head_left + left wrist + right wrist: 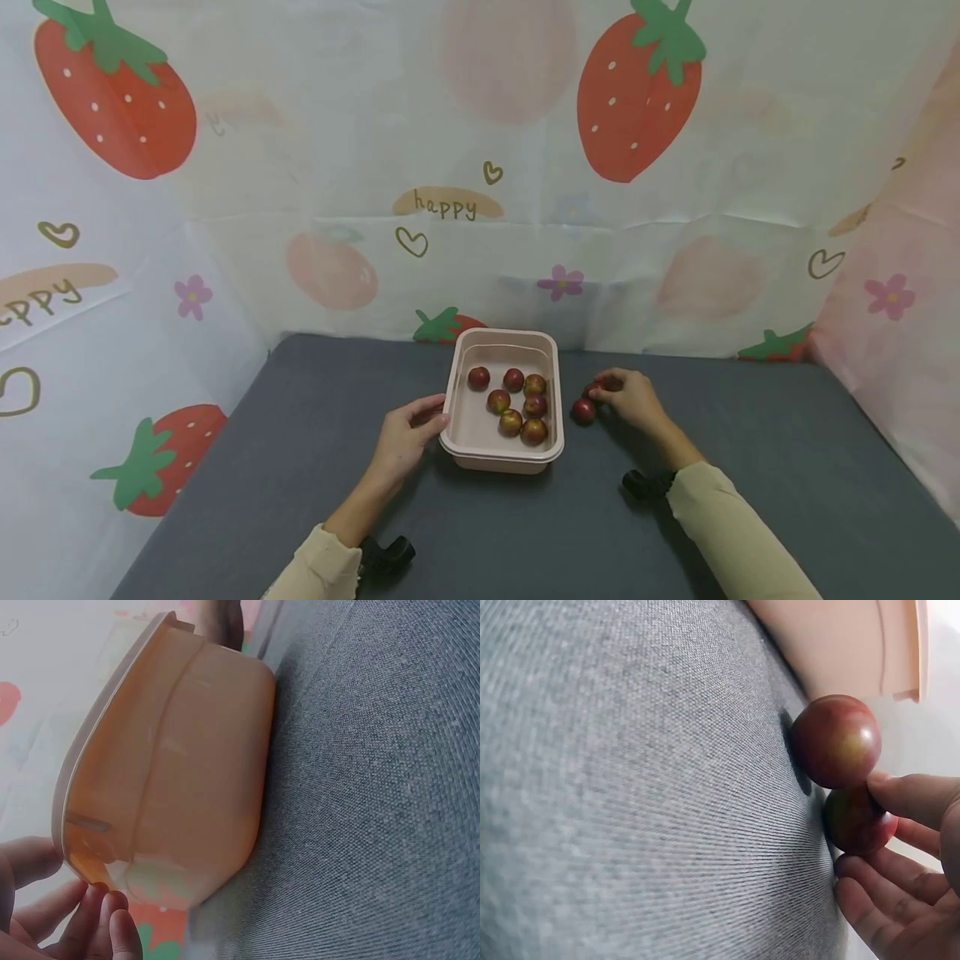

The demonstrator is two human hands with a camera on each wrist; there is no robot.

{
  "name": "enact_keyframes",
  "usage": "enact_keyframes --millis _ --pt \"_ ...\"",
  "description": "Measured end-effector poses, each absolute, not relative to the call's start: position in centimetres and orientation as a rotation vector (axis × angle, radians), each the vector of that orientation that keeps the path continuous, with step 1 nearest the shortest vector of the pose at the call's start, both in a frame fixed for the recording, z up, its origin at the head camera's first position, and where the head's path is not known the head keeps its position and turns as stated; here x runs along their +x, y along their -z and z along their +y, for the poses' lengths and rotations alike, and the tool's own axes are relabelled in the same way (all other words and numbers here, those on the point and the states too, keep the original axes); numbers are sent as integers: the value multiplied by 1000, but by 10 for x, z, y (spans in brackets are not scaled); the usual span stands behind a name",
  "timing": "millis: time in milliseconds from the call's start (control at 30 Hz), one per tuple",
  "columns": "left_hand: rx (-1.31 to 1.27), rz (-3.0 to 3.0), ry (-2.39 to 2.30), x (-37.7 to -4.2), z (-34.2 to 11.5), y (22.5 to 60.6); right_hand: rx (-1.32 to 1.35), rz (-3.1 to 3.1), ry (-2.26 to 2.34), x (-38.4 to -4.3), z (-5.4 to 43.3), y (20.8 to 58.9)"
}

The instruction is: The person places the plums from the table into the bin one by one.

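Observation:
A pale pink plastic container (501, 456) stands on the table with several red and yellow-mottled plums (498, 401) lying apart and in small clusters on its floor. My left hand (405, 437) holds its left rim, thumb on one side and fingers on the other, as the left wrist view shows. To the right of the container, my right hand (633, 400) pinches a dark red plum (861, 821) between thumb and fingers, close over the cloth. Another plum (582, 411) sits just in front of it on the table, nearer the container.
Dark grey cloth (315, 500) covers the table. A printed strawberry curtain (337, 167) hangs right behind the table's back edge and along both sides. Each wrist wears a black camera mount (390, 557), low over the cloth.

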State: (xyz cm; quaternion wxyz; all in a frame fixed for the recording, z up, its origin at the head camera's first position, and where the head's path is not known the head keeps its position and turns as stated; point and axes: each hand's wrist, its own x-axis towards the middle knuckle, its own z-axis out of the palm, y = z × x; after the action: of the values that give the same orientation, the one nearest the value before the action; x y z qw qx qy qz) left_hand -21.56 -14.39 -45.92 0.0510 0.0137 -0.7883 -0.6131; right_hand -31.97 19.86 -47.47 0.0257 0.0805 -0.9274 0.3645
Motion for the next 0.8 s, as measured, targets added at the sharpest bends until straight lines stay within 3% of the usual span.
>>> enact_keyframes --millis 800 --pt "48 -2399 1871 -217 -145 459 257 -2821 -1202 -318 198 474"
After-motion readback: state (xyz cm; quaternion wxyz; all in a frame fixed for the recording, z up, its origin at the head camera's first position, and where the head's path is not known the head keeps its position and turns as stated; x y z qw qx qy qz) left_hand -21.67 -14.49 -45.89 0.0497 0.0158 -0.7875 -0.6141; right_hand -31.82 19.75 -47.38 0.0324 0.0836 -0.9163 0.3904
